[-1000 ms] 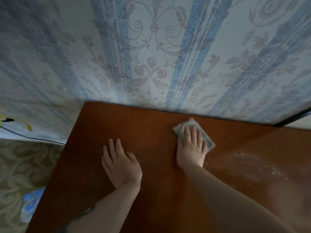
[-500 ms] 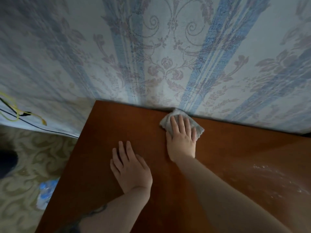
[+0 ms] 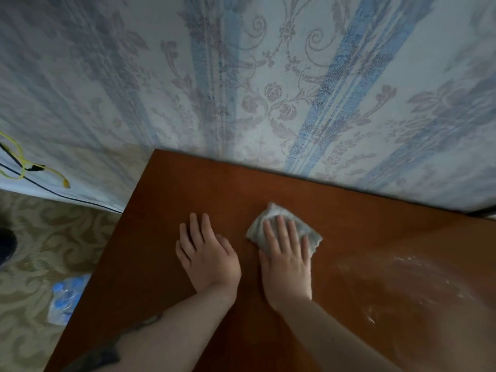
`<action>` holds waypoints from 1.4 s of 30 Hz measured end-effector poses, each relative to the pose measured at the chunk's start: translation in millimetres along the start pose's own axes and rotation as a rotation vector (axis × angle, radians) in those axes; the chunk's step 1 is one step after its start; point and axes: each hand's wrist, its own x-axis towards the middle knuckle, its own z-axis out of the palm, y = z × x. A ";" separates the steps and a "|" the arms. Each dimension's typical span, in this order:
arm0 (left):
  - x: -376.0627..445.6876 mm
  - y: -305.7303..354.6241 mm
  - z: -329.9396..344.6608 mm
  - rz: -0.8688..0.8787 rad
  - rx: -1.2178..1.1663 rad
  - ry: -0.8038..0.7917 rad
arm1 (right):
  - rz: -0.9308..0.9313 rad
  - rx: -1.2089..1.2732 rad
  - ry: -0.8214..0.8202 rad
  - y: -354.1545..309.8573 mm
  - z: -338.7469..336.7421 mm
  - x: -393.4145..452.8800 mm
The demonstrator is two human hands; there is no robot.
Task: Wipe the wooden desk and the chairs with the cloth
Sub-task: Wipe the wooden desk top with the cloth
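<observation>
A reddish-brown wooden desk (image 3: pixel 166 237) stands against the patterned wall. A small grey-white cloth (image 3: pixel 311 233) lies flat on it, a little way out from the wall. My right hand (image 3: pixel 287 256) presses down on the cloth with straight fingers and covers most of it. My left hand (image 3: pixel 206 253) rests flat on the bare wood just to the left, fingers straight. No chair is in view.
White streaks (image 3: pixel 418 267) mark the desk at the right. The desk's left edge drops to a patterned floor where a blue and clear plastic item (image 3: pixel 67 296) lies. Black and yellow cables (image 3: pixel 29 167) hang on the wall at the left. A dark object (image 3: pixel 6 245) is at the far left.
My right hand has drawn the cloth back from the wall edge towards me. The left hand has stayed flat on the desk.
</observation>
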 end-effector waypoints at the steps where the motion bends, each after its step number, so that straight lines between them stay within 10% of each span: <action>1: -0.4 -0.4 -2.3 0.006 -0.020 -0.017 | -0.100 -0.004 0.005 -13.8 4.8 -20.1; 6: 3.6 -28.2 -22.5 0.207 0.016 -0.173 | -0.437 -0.176 -0.077 4.2 -8.6 -41.2; 11: 10.5 -66.4 -40.0 0.419 -0.144 -0.369 | 0.045 -0.038 -0.045 11.1 -2.8 -91.7; 18: -9.6 -77.2 -44.9 0.416 -0.298 -0.452 | -0.761 -0.111 -0.364 -57.2 -7.6 -106.4; 23: -19.7 -83.1 -52.9 0.341 -0.367 -0.415 | 0.109 -0.095 0.032 -3.3 5.2 -106.4; 30: -90.3 -51.4 -29.9 0.441 -0.093 -0.224 | -0.525 -0.123 -0.100 -36.7 11.4 -141.3; 39: -173.2 -7.3 22.0 0.547 0.056 -0.205 | 0.379 0.006 0.043 88.3 -5.2 -203.9; 42: -198.4 4.1 26.6 0.482 0.050 -0.197 | 0.194 0.024 0.049 60.1 5.2 -217.3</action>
